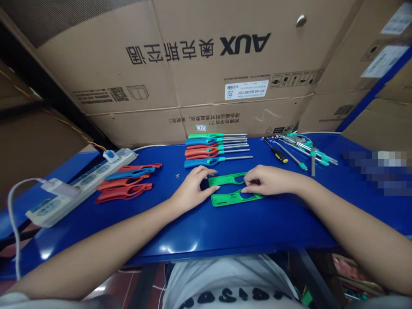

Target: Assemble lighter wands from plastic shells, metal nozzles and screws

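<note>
Two green lighter handle halves (225,200) lie side by side on the table, hollow faces up, one just beyond the other. My left hand (195,186) is at their left ends, thumb and fingers spread apart, fingertips close to or touching the shells. Over the right ends, my right hand (270,180) has its fingers curled in and its thumb by the trigger openings. It appears to grip the farther half; its fingers hide that end. Beyond my hands, assembled gas lighters (202,152) in green, blue and red lie in a row, metal tubes pointing right.
Red, blue and orange handle shells (125,184) lie at left beside a white power strip (86,180) with plugs. A black-and-yellow screwdriver (279,155) and a heap of metal lighter tubes (310,150) lie at right. A large cardboard box (193,86) walls the blue table's (180,231) back.
</note>
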Demonstrator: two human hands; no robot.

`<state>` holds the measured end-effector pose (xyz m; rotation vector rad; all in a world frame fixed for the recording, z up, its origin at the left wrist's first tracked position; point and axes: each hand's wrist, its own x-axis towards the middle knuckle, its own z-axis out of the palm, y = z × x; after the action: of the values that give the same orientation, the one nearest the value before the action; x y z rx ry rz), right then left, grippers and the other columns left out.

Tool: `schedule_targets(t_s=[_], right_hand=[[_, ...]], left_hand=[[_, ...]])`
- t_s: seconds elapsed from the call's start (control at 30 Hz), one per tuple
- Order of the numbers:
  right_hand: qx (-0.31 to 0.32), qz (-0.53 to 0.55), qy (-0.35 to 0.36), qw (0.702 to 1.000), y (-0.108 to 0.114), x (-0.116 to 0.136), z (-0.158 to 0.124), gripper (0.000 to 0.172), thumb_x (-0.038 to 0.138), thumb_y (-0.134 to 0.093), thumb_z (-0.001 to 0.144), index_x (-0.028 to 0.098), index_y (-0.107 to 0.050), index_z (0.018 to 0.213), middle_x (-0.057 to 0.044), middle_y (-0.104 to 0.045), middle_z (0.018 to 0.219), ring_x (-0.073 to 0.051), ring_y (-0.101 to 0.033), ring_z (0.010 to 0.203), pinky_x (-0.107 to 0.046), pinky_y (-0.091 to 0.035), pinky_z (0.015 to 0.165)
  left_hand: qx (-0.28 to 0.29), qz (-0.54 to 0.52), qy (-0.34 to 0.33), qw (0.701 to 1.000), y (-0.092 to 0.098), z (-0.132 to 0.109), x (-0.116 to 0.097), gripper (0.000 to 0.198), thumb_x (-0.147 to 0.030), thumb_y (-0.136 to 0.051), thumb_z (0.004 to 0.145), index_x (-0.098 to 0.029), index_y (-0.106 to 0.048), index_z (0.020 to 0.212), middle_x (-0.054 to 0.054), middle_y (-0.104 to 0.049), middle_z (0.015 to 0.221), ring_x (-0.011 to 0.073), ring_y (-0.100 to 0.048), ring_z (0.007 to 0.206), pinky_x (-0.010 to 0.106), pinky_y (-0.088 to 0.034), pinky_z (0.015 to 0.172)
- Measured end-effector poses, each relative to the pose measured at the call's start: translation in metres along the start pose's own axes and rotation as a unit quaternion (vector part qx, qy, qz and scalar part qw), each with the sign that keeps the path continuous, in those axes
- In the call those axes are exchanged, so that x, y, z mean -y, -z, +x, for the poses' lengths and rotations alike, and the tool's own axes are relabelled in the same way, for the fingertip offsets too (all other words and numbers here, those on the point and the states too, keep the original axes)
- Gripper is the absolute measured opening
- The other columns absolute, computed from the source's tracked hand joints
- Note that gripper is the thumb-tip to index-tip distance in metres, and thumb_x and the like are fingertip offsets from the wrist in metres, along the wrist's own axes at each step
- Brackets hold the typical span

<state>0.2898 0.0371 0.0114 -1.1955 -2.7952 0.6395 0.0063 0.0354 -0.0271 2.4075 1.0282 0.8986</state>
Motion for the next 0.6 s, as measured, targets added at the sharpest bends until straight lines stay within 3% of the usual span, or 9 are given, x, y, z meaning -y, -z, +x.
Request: schedule_targets(t_s=[0.1, 0.2, 0.3, 0.37, 0.43, 0.5, 0.6], right_hand=[[-0.024, -0.022, 0.011, 0.999, 0.003, -0.003, 0.000, 0.045, 0.052, -0.053, 0.096, 0.018, -0.058, 0.066, 0.000, -0.057, 0.063, -0.011, -0.048, 0.057, -0.025, -0.032, 0.057], [-0.059, -0.029, -0.003, 0.998, 0.009, -0.008, -0.002, 0.042, 0.050, -0.050, 0.097, 0.019, -0.064, 0.073, -0.002, -0.062, 0.067, -0.014, -0.053, 0.061, -0.026, -0.034, 0.059], [-0.128, -0.049, -0.078, 0.987, 0.018, -0.018, -0.007, 0.026, 0.038, -0.051, 0.094, 0.021, -0.070, 0.096, -0.001, -0.064, 0.067, -0.015, -0.055, 0.059, -0.026, -0.034, 0.058], [-0.188, -0.067, -0.136, 0.970, 0.026, -0.029, -0.012, 0.031, 0.029, -0.051, 0.090, 0.023, -0.067, 0.116, 0.000, -0.065, 0.068, -0.017, -0.057, 0.061, -0.027, -0.037, 0.059], [-0.228, -0.080, -0.186, 0.952, 0.036, -0.044, -0.019, 0.042, 0.023, -0.051, 0.087, 0.022, -0.062, 0.127, -0.002, -0.068, 0.076, -0.019, -0.060, 0.067, -0.028, -0.040, 0.064], [-0.243, -0.093, -0.245, 0.934, 0.046, -0.059, -0.028, 0.046, 0.021, -0.053, 0.086, 0.020, -0.059, 0.132, -0.007, -0.070, 0.096, -0.021, -0.063, 0.081, -0.030, -0.044, 0.073], [-0.240, -0.109, -0.328, 0.907, 0.059, -0.082, -0.044, 0.036, 0.024, -0.054, 0.090, 0.010, -0.066, 0.121, -0.021, -0.065, 0.118, -0.026, -0.060, 0.105, -0.033, -0.042, 0.089]], left_hand=[[-0.005, 0.035, -0.026, 0.999, 0.004, -0.001, -0.008, 0.028, -0.034, -0.065, 0.094, -0.021, -0.066, 0.119, 0.008, -0.065, 0.114, 0.0233, -0.060, 0.112, 0.042, -0.048, 0.101], [0.029, 0.082, -0.056, 0.995, 0.007, -0.005, -0.021, 0.030, -0.043, -0.064, 0.094, -0.023, -0.067, 0.116, 0.007, -0.066, 0.120, 0.0249, -0.060, 0.116, 0.044, -0.043, 0.103], [0.071, 0.107, -0.071, 0.989, 0.008, -0.009, -0.032, 0.053, -0.059, -0.070, 0.084, -0.023, -0.065, 0.123, 0.009, -0.065, 0.127, 0.0289, -0.058, 0.120, 0.047, -0.041, 0.103], [0.089, 0.111, -0.075, 0.987, 0.007, -0.011, -0.036, 0.064, -0.064, -0.071, 0.080, -0.022, -0.062, 0.128, 0.011, -0.064, 0.130, 0.0308, -0.057, 0.122, 0.047, -0.041, 0.104], [0.100, 0.112, -0.082, 0.985, 0.006, -0.013, -0.036, 0.061, -0.061, -0.070, 0.082, -0.022, -0.061, 0.128, 0.011, -0.064, 0.130, 0.0305, -0.057, 0.122, 0.047, -0.042, 0.104], [0.107, 0.116, -0.090, 0.983, 0.005, -0.012, -0.034, 0.052, -0.055, -0.067, 0.088, -0.022, -0.062, 0.128, 0.010, -0.065, 0.128, 0.0288, -0.059, 0.120, 0.045, -0.043, 0.102], [0.119, 0.130, -0.096, 0.980, 0.006, -0.011, -0.030, 0.038, -0.047, -0.060, 0.095, -0.022, -0.065, 0.123, 0.008, -0.067, 0.123, 0.0262, -0.062, 0.114, 0.042, -0.047, 0.097]])
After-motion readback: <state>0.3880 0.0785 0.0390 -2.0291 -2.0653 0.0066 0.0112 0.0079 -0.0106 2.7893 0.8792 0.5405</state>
